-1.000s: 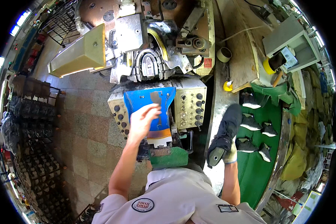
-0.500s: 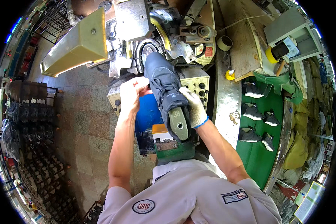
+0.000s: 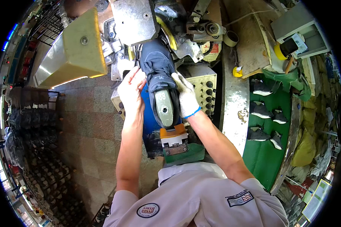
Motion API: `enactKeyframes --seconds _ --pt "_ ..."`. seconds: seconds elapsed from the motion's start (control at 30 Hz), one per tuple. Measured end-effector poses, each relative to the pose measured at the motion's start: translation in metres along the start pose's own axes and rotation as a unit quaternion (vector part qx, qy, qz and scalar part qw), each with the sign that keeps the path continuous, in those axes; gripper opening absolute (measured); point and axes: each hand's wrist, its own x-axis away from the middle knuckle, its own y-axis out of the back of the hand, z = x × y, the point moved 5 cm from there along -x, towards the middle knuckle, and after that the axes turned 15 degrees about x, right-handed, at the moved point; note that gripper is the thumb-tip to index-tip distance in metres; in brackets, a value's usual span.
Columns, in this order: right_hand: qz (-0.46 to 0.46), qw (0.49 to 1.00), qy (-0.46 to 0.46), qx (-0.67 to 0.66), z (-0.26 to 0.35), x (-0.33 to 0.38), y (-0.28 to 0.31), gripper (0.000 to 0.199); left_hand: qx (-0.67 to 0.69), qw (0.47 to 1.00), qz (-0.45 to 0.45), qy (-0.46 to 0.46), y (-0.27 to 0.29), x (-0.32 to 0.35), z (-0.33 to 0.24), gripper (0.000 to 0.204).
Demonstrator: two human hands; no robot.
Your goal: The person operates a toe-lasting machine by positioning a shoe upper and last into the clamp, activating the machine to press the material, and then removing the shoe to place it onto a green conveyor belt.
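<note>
Seating shoe point(image 3: 158, 72) toe-first into machine point(image 3: 140, 26).
L hand point(image 3: 132, 89) bare, R hand point(image 3: 185, 96) gloved; both grips clasp shoe sides. Next, I reckon: square it w/ clamp.

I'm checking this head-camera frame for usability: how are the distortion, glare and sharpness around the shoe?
Head view: fisheye bends straight edges near the rim, black corners surround the image circle; the dark blue shoe between the left hand and gloved right hand is sharp at centre; the metal plate above shows mild glare; the racks at the left rim are dim and smeared.
</note>
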Motion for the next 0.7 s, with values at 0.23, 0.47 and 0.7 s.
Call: enactKeyframes --seconds 0.23,0.47,0.7 --pt "-0.043 0.984 0.066 0.160 -0.008 -0.012 0.005 0.030 -0.020 0.995 -0.027 0.093 0.018 0.025 0.038 0.040" --pt "-0.063 0.985 0.066 0.149 -0.006 -0.013 0.004 0.030 0.056 0.970 0.009 0.237 0.012 0.031 0.053 0.055" --pt "-0.073 0.987 0.041 0.134 -0.008 -0.015 0.003 0.031 0.062 0.976 0.021 0.208 0.007 0.029 0.049 0.053"
